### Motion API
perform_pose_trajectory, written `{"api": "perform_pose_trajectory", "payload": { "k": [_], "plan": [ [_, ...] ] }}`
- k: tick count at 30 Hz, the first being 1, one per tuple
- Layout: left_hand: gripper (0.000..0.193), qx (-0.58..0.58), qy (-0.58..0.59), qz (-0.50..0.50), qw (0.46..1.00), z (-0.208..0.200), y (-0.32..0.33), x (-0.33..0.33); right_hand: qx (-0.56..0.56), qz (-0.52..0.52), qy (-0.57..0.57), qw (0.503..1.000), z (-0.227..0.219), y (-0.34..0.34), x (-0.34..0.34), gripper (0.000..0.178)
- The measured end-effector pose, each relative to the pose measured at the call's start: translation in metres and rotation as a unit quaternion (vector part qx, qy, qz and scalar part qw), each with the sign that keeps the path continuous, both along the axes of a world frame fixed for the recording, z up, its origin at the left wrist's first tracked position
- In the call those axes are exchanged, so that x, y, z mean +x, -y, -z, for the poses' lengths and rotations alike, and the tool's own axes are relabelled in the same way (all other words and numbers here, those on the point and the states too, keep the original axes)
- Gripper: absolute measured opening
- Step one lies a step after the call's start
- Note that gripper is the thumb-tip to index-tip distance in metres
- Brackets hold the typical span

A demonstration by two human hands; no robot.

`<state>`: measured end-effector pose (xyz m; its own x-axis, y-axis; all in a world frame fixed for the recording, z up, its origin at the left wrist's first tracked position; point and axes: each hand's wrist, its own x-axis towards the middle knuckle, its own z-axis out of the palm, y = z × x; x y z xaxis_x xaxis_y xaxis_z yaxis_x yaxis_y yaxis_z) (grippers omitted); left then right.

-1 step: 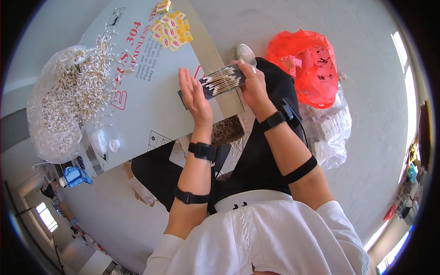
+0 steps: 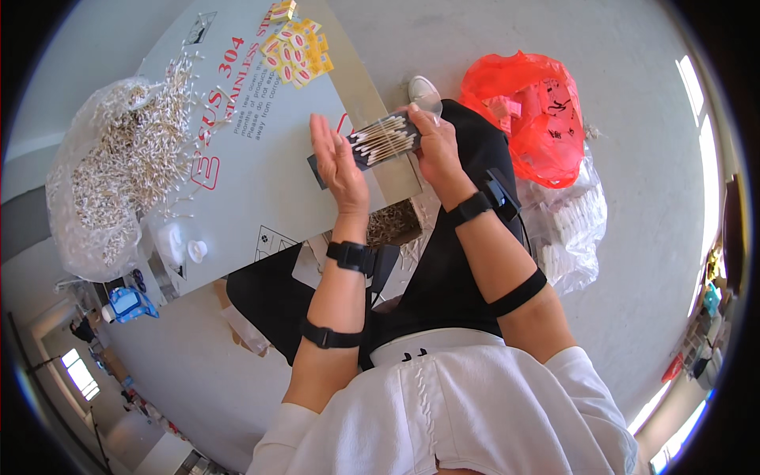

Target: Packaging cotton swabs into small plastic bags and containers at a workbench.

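right hand (image 2: 434,142) grips cotton swabs (image 2: 384,139) | left hand (image 2: 339,166) flat alongside

Two hands (image 2: 340,170), one swab bundle (image 2: 384,141), one red bag (image 2: 526,111), two clear bags (image 2: 95,182), one white bottle (image 2: 178,245)

The cotton swabs (image 2: 384,141) had pale wooden sticks and soft white tips. The flattened cardboard box (image 2: 261,182) looked matt and smooth. The red bag (image 2: 538,119) was thin, glossy, crinkled plastic; the clear bag (image 2: 79,214) likewise.
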<state>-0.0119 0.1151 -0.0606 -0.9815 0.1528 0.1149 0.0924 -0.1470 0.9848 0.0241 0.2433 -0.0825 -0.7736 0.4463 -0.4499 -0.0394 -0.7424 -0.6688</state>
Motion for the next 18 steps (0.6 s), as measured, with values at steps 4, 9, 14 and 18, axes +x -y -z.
{"api": "perform_pose_trajectory", "payload": {
  "k": [4, 9, 14, 18],
  "plan": [
    [0.062, -0.01, -0.014, 0.026, 1.0, -0.002, -0.018, 0.003, 0.017, -0.02, 0.011, 1.0, 0.005, 0.001, 0.002, 0.02],
    [0.061, 0.001, -0.008, 0.034, 0.999, -0.002, -0.025, 0.005, 0.019, -0.01, 0.014, 1.0, 0.012, -0.002, 0.004, 0.016],
    [0.065, -0.159, -0.105, 0.023, 0.981, 0.0, -0.017, 0.003, -0.011, 0.001, 0.036, 0.999, -0.004, 0.005, 0.002, 0.02],
    [0.071, -0.478, -0.249, 0.072, 0.839, -0.006, -0.015, 0.017, -0.035, 0.03, 0.082, 0.996, 0.001, -0.003, 0.006, 0.025]
  ]
}}
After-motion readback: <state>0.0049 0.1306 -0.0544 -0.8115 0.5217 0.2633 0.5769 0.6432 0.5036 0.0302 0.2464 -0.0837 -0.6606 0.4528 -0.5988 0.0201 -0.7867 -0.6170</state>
